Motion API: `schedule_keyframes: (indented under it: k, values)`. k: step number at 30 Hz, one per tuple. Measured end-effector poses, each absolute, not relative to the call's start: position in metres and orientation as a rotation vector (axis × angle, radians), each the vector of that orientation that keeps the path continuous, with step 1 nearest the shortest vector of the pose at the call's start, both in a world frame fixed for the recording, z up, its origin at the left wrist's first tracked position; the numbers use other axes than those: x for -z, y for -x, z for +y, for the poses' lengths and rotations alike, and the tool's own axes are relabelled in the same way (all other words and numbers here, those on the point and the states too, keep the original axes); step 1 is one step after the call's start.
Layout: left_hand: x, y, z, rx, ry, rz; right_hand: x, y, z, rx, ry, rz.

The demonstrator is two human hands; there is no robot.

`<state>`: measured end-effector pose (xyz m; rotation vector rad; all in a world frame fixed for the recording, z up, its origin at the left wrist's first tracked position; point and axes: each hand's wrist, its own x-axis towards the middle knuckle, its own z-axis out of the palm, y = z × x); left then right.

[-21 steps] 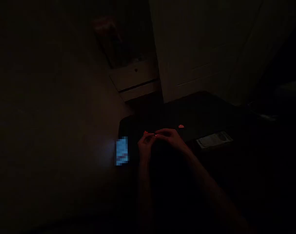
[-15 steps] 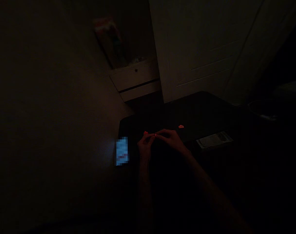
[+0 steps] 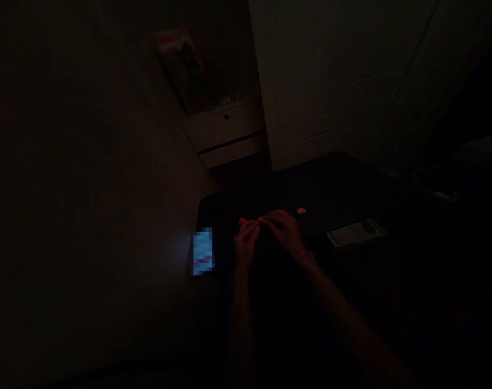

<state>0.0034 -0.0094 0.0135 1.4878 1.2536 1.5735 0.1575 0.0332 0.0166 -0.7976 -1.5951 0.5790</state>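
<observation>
Red-lit piece (image 3: 261,219) sits where the fingertips meet, above the table (image 3: 310,181), which is dark, with rounded far corners. Right hand (image 3: 287,229): wrist bent, forearm slanting in from near right, fingers curled. Left hand (image 3: 244,243): forearm nearly upright, fingers pointing far right. Grip: tips gathered at the piece; cannot tell which hand pinches it. Right: flat pale packet (image 3: 355,233), print illegible. Left: glowing rectangular screen (image 3: 202,251), pixelated, unreadable. Beyond hands: two irregular reddish scraps (image 3: 301,210).

near-black gloom, bluish glow from a pixelated screen (image 3: 202,252)
</observation>
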Motion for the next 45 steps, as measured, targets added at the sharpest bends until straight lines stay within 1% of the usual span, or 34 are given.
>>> schedule_keyframes:
  k: [6,12,18,24,26,36,45]
  values:
    - [-0.008,-0.001,-0.007,-1.519,-1.479,1.218,-0.017,-0.153,0.027,-0.443,0.828,-1.580]
    - [-0.006,0.001,-0.004,-1.509,-1.402,1.190,-0.017,-0.154,0.022,-0.424,0.826,-1.574]
    - [-0.004,0.001,-0.002,-1.532,-1.318,1.159,-0.020,-0.157,0.024,-0.514,0.804,-1.548]
    - [0.000,-0.001,0.001,-1.597,-1.078,1.148,-0.020,-0.150,0.029,-0.846,0.867,-1.373]
    - [-0.001,-0.002,0.001,-1.602,-1.047,1.189,-0.017,-0.148,0.031,-0.908,0.891,-1.345]
    - [-0.008,-0.005,0.000,-1.692,-1.042,1.335,-0.015,-0.154,0.034,-0.856,0.777,-1.638]
    - [-0.001,-0.004,0.003,-1.747,-0.976,1.332,-0.010,-0.155,0.037,-0.833,0.802,-1.625]
